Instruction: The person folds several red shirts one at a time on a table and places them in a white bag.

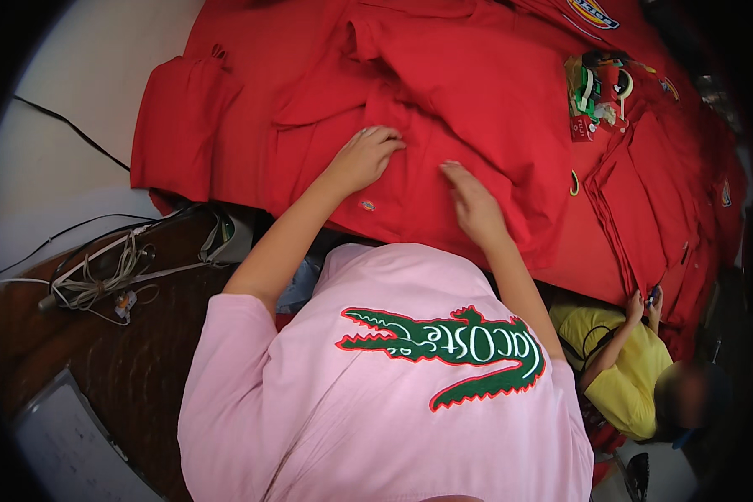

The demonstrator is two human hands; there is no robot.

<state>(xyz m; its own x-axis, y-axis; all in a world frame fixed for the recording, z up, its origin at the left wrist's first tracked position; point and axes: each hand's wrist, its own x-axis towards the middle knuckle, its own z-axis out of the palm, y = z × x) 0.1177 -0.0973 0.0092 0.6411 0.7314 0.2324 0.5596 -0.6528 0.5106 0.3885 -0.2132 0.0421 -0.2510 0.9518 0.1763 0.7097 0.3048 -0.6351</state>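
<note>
Red garments lie spread and overlapping on the table before me. My left hand (370, 157) rests on a red garment (468, 75), its fingers bent and slightly apart on the cloth. To the right, my right hand (474, 201) is over the same garment's near part, fingers stretched out and pointing away from me. Folds and creases run through the cloth between and beyond the hands. A small label patch (366, 205) shows on the red cloth just below my left hand. Neither hand visibly grips the fabric.
A clear bag with rolls of tape and small items (598, 94) lies at the right on red cloth. Another person in a yellow shirt (636, 368) handles red cloth at the lower right. Tangled cables (100, 276) hang at the left, near a wooden surface (67, 335).
</note>
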